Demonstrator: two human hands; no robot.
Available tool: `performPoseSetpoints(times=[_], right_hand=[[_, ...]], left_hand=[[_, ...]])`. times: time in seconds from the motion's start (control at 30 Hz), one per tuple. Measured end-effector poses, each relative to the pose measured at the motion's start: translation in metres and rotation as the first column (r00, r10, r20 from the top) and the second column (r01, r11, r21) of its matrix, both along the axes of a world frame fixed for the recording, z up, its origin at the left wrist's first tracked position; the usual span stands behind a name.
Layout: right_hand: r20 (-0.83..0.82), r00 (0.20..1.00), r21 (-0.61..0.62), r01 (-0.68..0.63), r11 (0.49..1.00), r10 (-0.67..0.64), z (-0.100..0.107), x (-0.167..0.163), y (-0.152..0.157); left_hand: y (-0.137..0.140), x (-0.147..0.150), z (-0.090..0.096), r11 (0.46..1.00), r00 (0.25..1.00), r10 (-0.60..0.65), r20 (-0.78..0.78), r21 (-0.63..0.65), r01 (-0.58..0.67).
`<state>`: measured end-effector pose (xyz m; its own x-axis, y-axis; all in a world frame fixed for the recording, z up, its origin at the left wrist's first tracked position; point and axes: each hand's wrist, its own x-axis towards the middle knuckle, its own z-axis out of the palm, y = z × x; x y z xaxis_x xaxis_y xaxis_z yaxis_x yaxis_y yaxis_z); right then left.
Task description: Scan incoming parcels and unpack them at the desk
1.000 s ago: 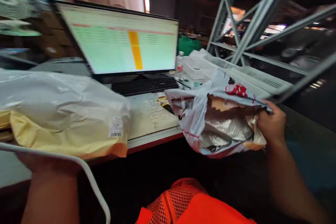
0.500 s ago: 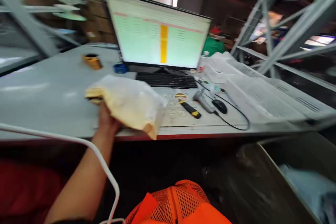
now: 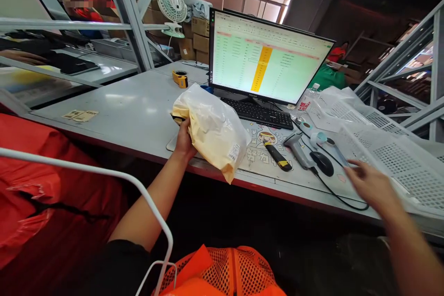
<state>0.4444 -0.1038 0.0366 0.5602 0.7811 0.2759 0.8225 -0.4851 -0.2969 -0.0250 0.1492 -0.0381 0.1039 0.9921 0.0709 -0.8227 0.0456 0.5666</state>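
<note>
My left hand (image 3: 185, 142) grips the left end of a white and yellowish plastic mailing bag (image 3: 217, 125), which it holds up at the desk's front edge. A small barcode label shows near the bag's lower right corner. On the right, my right hand (image 3: 373, 187) reaches over the desk with fingers apart, slightly blurred, and nothing visible in it. Left of that hand are a black mouse (image 3: 322, 163) and a grey barcode scanner (image 3: 299, 149) with its cable. A black and yellow box cutter (image 3: 278, 156) lies between the scanner and the bag.
A monitor (image 3: 267, 60) and keyboard (image 3: 260, 113) stand behind the bag. White plastic baskets (image 3: 391, 148) fill the right side. A yellow tape dispenser (image 3: 180, 78) sits at the back left. A white curved bar (image 3: 104, 169) crosses the lower left; metal frames rise on both sides.
My right hand has come into view at the right. The view has swung left, showing more desk and a red bag. My left hand still holds the mailing bag.
</note>
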Motion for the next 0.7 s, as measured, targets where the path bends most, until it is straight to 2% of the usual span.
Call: performPoseSetpoints(times=[0.07,0.17,0.23,0.3,0.37,0.4,0.47,0.5,0.57,0.63,0.7], right_hand=[[-0.002,0.999,-0.139,-0.052,0.989,0.052,-0.025,-0.022,0.041],[0.007,0.995,-0.243,-0.094,0.965,0.099,-0.057,-0.056,0.104],[0.027,0.999,-0.267,-0.036,0.963,0.044,-0.068,-0.071,0.132],[0.048,0.998,-0.275,0.048,0.96,-0.036,-0.069,-0.076,0.146],[0.018,0.998,-0.291,0.061,0.955,-0.058,-0.06,-0.073,0.148],[-0.048,0.998,-0.301,0.013,0.954,-0.029,-0.051,-0.072,0.146],[-0.287,0.953,-0.297,-0.183,0.937,0.095,-0.026,-0.071,0.134],[-0.434,0.886,-0.277,-0.305,0.911,0.165,-0.011,-0.072,0.125],[-0.687,0.684,-0.217,-0.515,0.829,0.245,0.021,-0.081,0.107],[-0.827,0.507,-0.183,-0.65,0.737,0.242,0.049,-0.096,0.092],[-0.884,0.411,-0.171,-0.726,0.666,0.221,0.07,-0.111,0.083]], left_hand=[[-0.004,0.004,-0.007,1.0,1.0,0.001,-0.017,-0.006,-0.001],[-0.01,0.007,-0.02,0.998,0.999,-0.001,-0.054,-0.066,-0.002],[-0.012,0.007,-0.026,0.996,0.998,-0.008,-0.064,-0.093,0.002],[-0.013,0.008,-0.03,0.994,0.998,-0.014,-0.06,-0.105,0.007],[-0.012,0.008,-0.032,0.994,0.998,-0.013,-0.057,-0.109,0.007],[-0.012,0.008,-0.033,0.994,0.998,-0.012,-0.058,-0.106,0.006],[-0.01,0.008,-0.034,0.995,0.998,-0.018,-0.061,-0.094,0.012],[-0.01,0.008,-0.035,0.996,0.998,-0.024,-0.061,-0.089,0.018],[-0.01,0.008,-0.035,0.996,0.998,-0.033,-0.058,-0.084,0.028],[-0.011,0.008,-0.034,0.996,0.998,-0.03,-0.054,-0.081,0.025],[-0.014,0.008,-0.032,0.997,0.998,-0.019,-0.054,-0.082,0.015]])
